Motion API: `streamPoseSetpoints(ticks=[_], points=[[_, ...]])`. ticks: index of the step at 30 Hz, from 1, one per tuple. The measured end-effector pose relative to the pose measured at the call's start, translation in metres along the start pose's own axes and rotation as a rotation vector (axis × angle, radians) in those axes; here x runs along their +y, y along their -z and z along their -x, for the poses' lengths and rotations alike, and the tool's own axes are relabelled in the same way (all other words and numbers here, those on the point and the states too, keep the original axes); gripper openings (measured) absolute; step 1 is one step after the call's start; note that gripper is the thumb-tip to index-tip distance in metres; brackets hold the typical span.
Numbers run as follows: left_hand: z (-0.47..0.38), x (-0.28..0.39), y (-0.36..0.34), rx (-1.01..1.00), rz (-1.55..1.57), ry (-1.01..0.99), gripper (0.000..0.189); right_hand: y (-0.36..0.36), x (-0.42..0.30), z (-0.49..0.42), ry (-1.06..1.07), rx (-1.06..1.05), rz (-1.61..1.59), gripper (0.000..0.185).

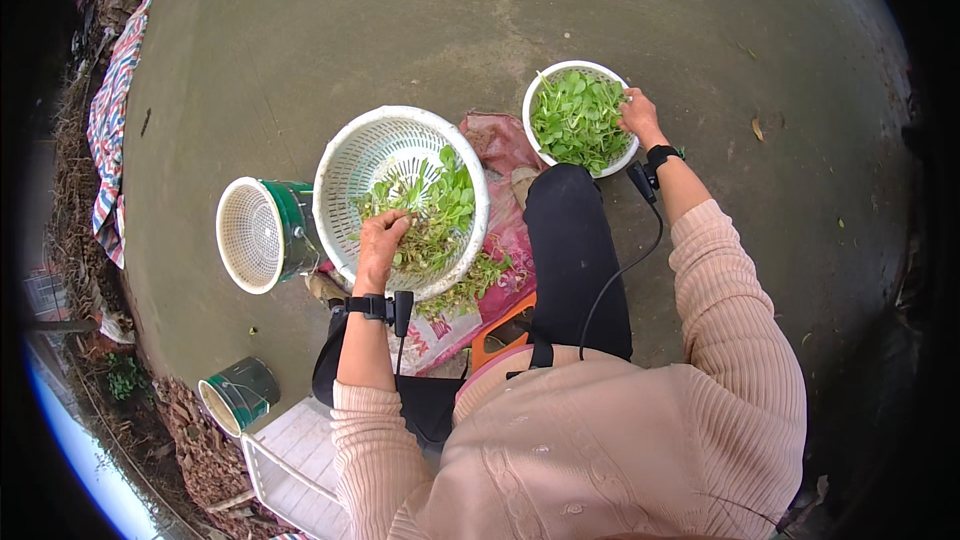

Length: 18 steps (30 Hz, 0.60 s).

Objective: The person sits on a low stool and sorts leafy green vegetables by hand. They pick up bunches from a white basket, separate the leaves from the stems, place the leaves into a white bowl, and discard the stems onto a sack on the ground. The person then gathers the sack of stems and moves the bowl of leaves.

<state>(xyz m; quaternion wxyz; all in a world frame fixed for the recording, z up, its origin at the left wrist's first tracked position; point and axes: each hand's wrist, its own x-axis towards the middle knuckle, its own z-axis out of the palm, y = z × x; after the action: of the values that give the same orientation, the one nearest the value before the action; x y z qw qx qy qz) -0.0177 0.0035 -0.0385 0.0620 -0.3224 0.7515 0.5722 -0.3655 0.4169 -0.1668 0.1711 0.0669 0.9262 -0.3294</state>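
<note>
In the large white plastic colander basket (360, 120), loose leafy greens (454, 195) lie with roots and trimmings toward the near right side. My left hand (382, 244) is over this basket, its thumb and fingertips pinched together on a bit of the greens. Farther out to the right stands a smaller white colander basket (531, 116), heaped with bright green leaves (577, 116). At its right rim is my right hand (641, 118), fingers bent against the leaves. Whether it grips any leaf is hidden by the fingers.
A green bucket (292, 217) with a white strainer basket (251, 236) touches the large basket's left. Another green bucket (251, 390) lies lower left, beside a white slatted rack (300, 450). Trimmings (480, 281) lie on a red plastic sack (510, 225). An orange stool (499, 330) is under me.
</note>
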Motion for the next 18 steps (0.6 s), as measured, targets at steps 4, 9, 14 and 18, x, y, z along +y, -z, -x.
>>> streamPoseSetpoints(ticks=[4,9,14,18], points=[[0.017,0.009,0.005,-0.083,0.265,0.061,0.020,0.018,-0.056,0.012,0.087,0.053,-0.339,0.011],[0.036,0.021,0.007,-0.119,0.435,0.037,0.020,0.035,-0.172,0.102,0.305,-0.655,-0.992,0.010],[0.049,0.030,0.012,-0.182,0.620,-0.025,0.022,-0.025,-0.226,0.207,0.272,-1.138,-0.684,0.024],[0.050,0.029,0.012,-0.209,0.672,-0.032,0.021,-0.093,-0.231,0.247,0.111,-1.277,-0.822,0.026]])
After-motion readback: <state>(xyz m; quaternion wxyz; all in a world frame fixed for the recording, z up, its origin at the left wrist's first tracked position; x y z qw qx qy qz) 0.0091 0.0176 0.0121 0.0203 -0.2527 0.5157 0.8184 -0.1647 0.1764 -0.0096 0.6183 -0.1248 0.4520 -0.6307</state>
